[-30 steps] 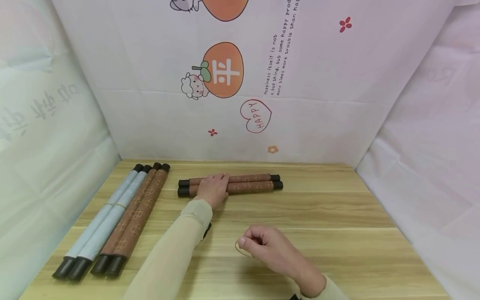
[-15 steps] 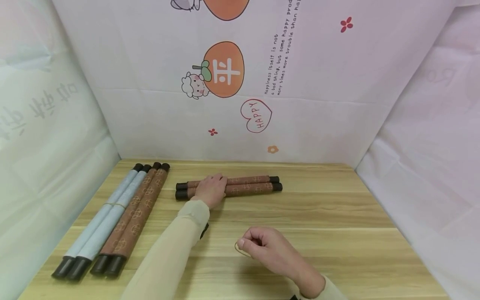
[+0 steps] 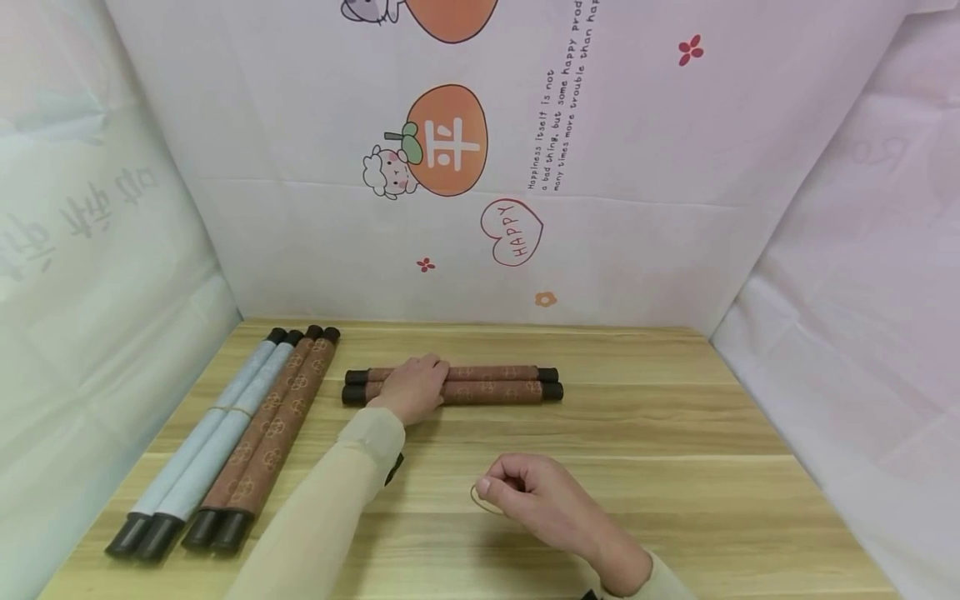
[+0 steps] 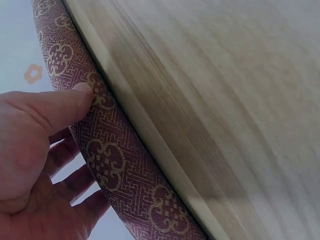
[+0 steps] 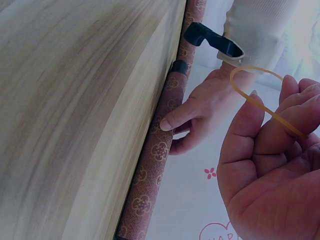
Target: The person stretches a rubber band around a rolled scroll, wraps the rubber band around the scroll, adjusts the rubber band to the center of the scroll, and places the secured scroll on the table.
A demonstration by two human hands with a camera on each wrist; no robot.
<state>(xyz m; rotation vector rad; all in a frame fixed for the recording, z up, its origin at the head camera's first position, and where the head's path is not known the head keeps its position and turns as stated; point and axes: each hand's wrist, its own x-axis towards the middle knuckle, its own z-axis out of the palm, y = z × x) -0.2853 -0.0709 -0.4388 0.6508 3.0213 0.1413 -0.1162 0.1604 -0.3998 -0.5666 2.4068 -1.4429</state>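
Two brown patterned scrolls (image 3: 495,392) with black end knobs lie side by side, crosswise at the back of the table. My left hand (image 3: 412,389) grips them left of their middle, fingers over the top. In the left wrist view its thumb presses the near scroll (image 4: 107,155), and the fingers go behind it. Closer to me, my right hand (image 3: 546,507) pinches a thin yellow rubber band (image 5: 270,112). The band's loop sticks out from the fingers, apart from the scrolls; part of it is hidden inside the hand.
On the left, two pale blue scrolls (image 3: 198,454) with a band around them lie slanted beside two more brown scrolls (image 3: 273,429). A white printed cloth (image 3: 615,208) hangs behind the wooden table (image 3: 637,433) and along both sides.
My left hand has drawn the two brown scrolls a little toward me and slightly left, and they lie straighter across. The right hand with the rubber band has barely moved.
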